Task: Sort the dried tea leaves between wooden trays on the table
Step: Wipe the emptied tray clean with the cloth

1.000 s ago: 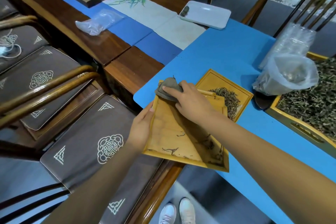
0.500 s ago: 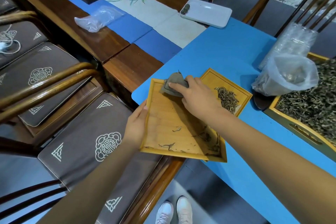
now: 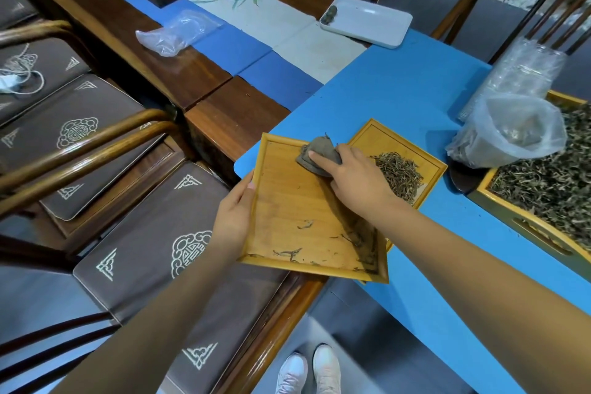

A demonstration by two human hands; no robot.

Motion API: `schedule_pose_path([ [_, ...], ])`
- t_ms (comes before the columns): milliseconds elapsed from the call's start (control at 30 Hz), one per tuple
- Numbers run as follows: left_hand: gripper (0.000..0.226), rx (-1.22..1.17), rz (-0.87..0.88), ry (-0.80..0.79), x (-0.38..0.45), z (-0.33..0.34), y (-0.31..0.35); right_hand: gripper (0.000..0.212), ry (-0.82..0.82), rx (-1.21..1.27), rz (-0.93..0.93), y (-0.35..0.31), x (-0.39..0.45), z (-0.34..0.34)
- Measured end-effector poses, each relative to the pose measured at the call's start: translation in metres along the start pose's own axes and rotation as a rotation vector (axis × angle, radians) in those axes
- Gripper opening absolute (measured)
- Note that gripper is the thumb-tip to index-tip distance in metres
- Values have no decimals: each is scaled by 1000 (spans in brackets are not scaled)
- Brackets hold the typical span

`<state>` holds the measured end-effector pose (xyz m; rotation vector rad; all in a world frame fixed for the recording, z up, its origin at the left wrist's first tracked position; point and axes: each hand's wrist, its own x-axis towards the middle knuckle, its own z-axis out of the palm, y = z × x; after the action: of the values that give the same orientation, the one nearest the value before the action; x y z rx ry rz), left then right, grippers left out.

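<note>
Now: left hand [image 3: 235, 221] grips tray [image 3: 287, 201] edge, right hand [image 3: 358, 182] presses cloth [image 3: 319, 153]

Bare blue tabletop [image 3: 383, 86] beyond trays [image 3: 396, 137]

Near tray [image 3: 281, 201] now tilted less, abt level; cloth [image 3: 319, 155] maybe nudged right w/ right hand [image 3: 355, 184].

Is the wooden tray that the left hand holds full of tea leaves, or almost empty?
Almost empty. The held tray shows bare wood with only a few leaf scraps near its lower edge.
</note>
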<state>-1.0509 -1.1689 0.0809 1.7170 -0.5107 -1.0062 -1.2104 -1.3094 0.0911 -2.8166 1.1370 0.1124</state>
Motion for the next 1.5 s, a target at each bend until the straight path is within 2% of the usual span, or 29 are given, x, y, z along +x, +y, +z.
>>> schedule_pose_path([
  [167,26,35,11,4,2,-4,1,60,9,-47,19,23,-11,3],
  [367,35,74,6,25,5,-7,0,56,5,-103,75,49,-23,4],
  [733,36,94,-13,44,4,-10,-3,56,-43,-52,200,73,-35,-8],
  [900,35,71,-4,40,5,-6,-4,56,11,111,58,27,-34,-27],
  [1100,34,-31,-33,-3,8,-1,-4,55,-65,281,-189,-36,-44,-31],
  [1233,27,-101,-24,-22,9,3,-2,52,-97,250,-298,-56,-51,-26],
  [1500,32,-131,-48,-48,12,5,1,55,-159,175,-405,-62,-52,-24],
])
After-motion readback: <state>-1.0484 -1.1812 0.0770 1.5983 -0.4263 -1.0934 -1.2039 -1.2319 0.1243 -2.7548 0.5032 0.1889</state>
